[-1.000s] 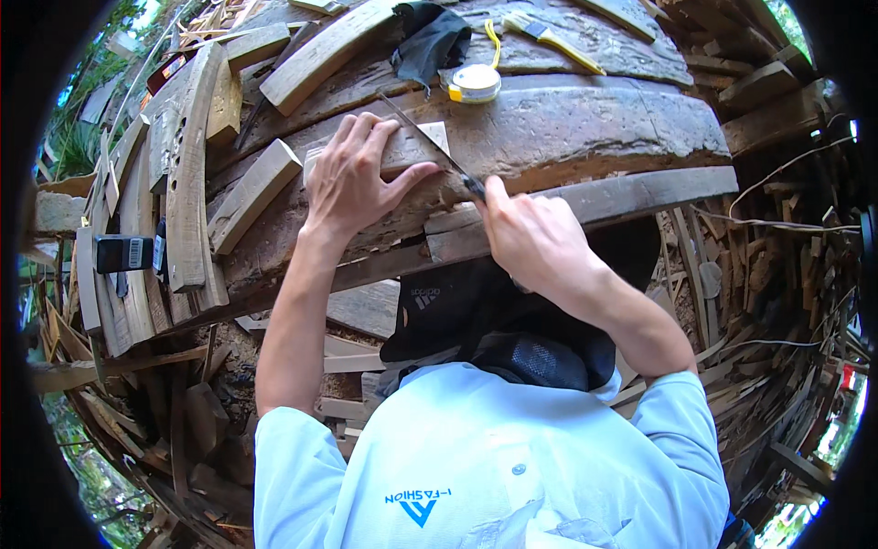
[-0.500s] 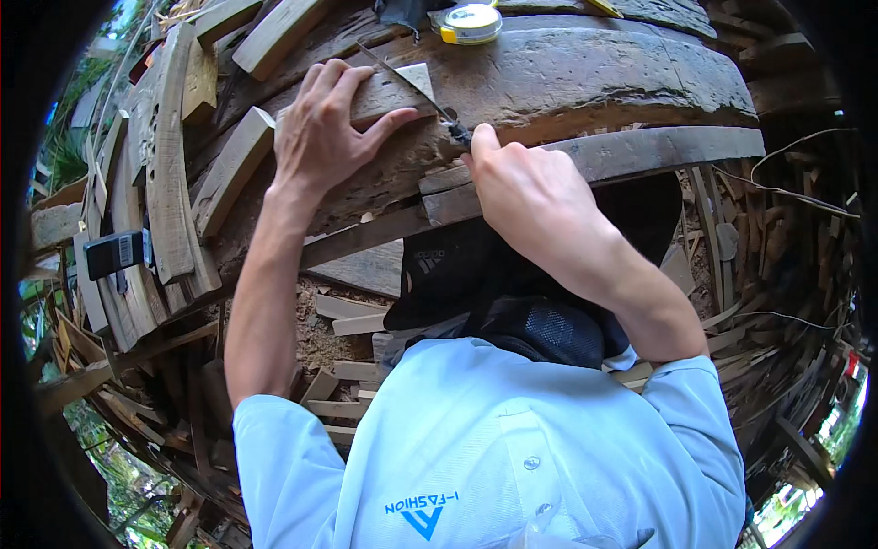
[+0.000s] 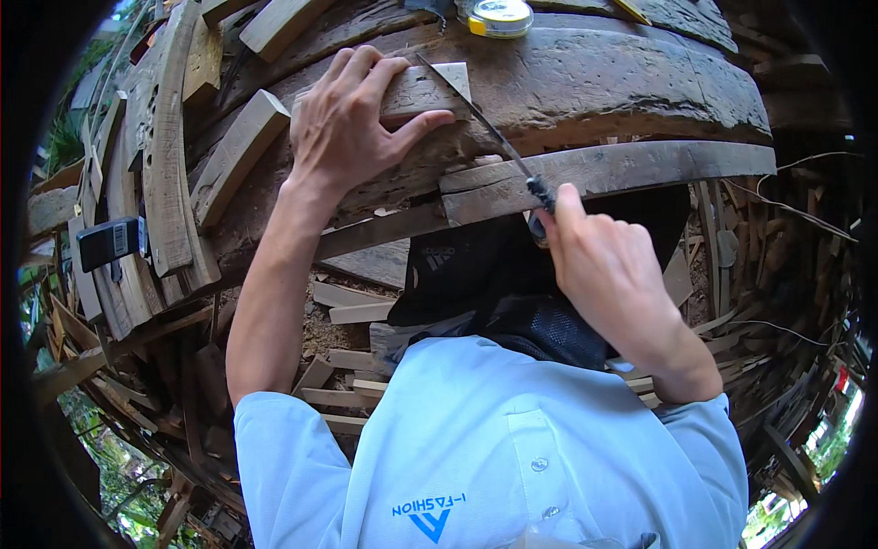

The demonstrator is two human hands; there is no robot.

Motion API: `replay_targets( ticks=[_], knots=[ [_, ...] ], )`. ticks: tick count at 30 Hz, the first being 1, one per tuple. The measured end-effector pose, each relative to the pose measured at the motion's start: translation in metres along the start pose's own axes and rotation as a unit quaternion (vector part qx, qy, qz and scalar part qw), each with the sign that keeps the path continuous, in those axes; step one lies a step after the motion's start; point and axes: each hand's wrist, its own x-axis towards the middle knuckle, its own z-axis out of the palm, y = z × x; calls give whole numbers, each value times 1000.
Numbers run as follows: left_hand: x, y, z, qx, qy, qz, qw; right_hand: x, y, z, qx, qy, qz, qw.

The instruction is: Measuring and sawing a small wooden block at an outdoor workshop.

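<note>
A short pale wooden block (image 3: 422, 93) lies on the thick weathered timber of the bench. My left hand (image 3: 347, 123) grips it from above, with the fingers over its far edge and the thumb spread along its near side. In my right hand (image 3: 608, 256) is a handsaw (image 3: 489, 131), its handle mostly hidden by my closed fingers. The thin blade, seen nearly edge-on, slants up and left across the block's right end. I cannot tell how deep any cut is.
Beyond the block sits a round yellow-and-clear tape measure (image 3: 500, 18). Loose wood pieces (image 3: 240, 156) lie to the left, near a dark phone-like device (image 3: 110, 243). A narrow beam (image 3: 613, 172) edges the near side. Wood scraps (image 3: 352, 297) litter the ground below.
My right hand has drawn the saw back toward me and to the right, so more of its blade shows. My left hand stays on the block; the whole view has shifted slightly.
</note>
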Motion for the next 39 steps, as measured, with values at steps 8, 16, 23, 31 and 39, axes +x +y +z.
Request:
replay_targets(
  ticks=[8, 16, 23, 31, 39],
  knots=[
    [3, -14, 0, -5, 7, 21, 1000, 11, -7, 8, -28, 99, -66, 993],
    [-6, -19, -5, -22, -11, 34, 999, 34, -10, 22, 18, 209, -145, 967],
    [6, -6, -1, -24, -5, 28, 999, 8, -8, 6, 0, 27, 9, 1000],
    [4, 5, 0, -24, -20, 55, 998, 13, -14, 15, 8, 69, -10, 998],
    [-1, -5, -1, -10, 5, 11, 1000, 4, 0, 26, -78, 161, -125, 976]
  ],
)
